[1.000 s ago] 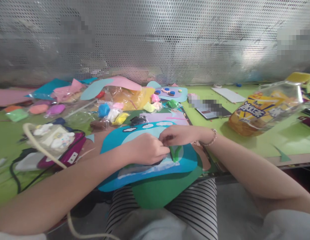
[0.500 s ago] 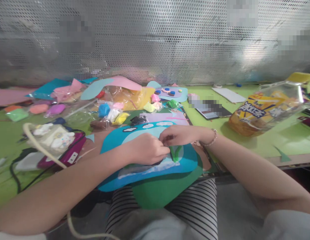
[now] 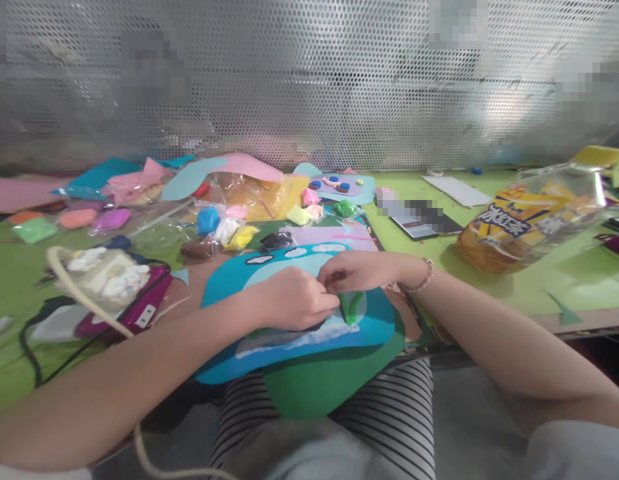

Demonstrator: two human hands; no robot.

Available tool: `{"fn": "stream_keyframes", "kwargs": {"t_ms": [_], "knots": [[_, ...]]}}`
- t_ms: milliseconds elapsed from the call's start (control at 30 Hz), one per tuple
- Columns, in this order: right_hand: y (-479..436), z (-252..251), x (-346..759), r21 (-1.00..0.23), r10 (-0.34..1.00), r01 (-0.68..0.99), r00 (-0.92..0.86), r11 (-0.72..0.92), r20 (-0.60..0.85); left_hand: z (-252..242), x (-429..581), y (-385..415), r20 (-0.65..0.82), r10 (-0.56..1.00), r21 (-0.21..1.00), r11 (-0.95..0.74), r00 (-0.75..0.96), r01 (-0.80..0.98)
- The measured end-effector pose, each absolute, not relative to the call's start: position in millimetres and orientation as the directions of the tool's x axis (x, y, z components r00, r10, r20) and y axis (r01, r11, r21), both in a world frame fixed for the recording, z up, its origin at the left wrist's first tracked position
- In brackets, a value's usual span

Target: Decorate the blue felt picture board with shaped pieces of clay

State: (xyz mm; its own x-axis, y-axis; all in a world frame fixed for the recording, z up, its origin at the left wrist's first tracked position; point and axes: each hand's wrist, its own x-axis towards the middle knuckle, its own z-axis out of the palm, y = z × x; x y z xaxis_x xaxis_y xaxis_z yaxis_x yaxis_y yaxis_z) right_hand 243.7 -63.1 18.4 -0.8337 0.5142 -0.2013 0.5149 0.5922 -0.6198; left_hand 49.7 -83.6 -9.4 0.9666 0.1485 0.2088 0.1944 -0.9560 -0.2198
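A blue craft sheet (image 3: pixel 374 320) with white clay clouds lies over a green sheet (image 3: pixel 319 387) at the table's near edge, above my lap. My left hand (image 3: pixel 294 297) is curled into a loose fist on the blue sheet. My right hand (image 3: pixel 352 270) meets it, fingers pinched together. Both hands press at the top of a green clay stem (image 3: pixel 352 308) stuck on the sheet. What lies between the fingertips is hidden.
Bagged clay lumps in several colours (image 3: pixel 224 227) lie behind the sheet. Coloured paper (image 3: pixel 119 177) is at the back left, a purple device with cables (image 3: pixel 124 313) on the left. A plastic bottle with a yellow label (image 3: pixel 529 217) lies on its side at the right. A perforated metal screen (image 3: pixel 309 80) closes the back.
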Motion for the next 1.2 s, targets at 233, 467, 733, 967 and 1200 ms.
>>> {"fn": "stream_keyframes", "kwargs": {"t_ms": [233,467,733,967,1200], "knots": [[-62.4,16.4,244.5,-0.616,0.508,0.507,-0.839,0.603,-0.193,-12.2,50.2,-82.0,0.257,0.086,-0.235,-0.961,0.963,0.149],[-63.3,18.7,242.6,-0.627,0.509,0.511,-0.836,0.588,-0.204,-10.4,50.9,-83.8,0.234,0.122,-0.194,-0.966,0.965,0.169],[-62.0,16.0,244.2,-0.630,0.498,0.494,-0.846,0.600,-0.189,-11.3,50.5,-82.5,0.230,0.087,-0.211,-0.968,0.969,0.137],[-62.1,16.0,244.6,-0.628,0.498,0.492,-0.847,0.602,-0.187,-12.2,50.5,-82.1,0.219,0.088,-0.216,-0.967,0.972,0.136],[-64.1,18.5,242.8,-0.622,0.513,0.515,-0.834,0.589,-0.204,-10.8,51.0,-82.5,0.230,0.088,-0.214,-0.967,0.969,0.139]]}}
